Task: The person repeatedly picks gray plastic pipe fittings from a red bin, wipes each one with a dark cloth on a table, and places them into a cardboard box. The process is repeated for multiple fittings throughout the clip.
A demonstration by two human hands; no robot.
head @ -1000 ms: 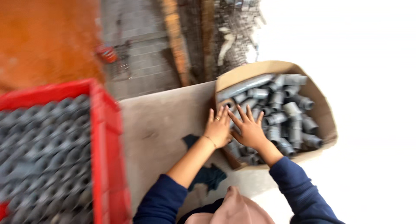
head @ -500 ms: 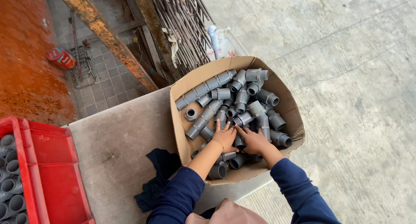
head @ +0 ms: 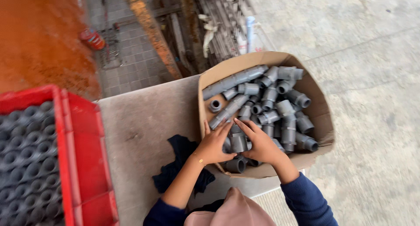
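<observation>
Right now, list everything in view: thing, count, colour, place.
box: one, brown cardboard, open, on the table's right end.
fittings: many, grey, piled loose in the box.
table: one, grey-brown, centre.
cloth: one, dark blue, crumpled on the table left of the box.
crate: one, red, at left.
tubes: many, grey, standing in rows in the crate.
can: one, red, on the tiled floor at top left.
rods: a bundle, blurred, behind the box.
left hand: on a fitting at the box's near edge.
right hand: on the same fitting.
</observation>
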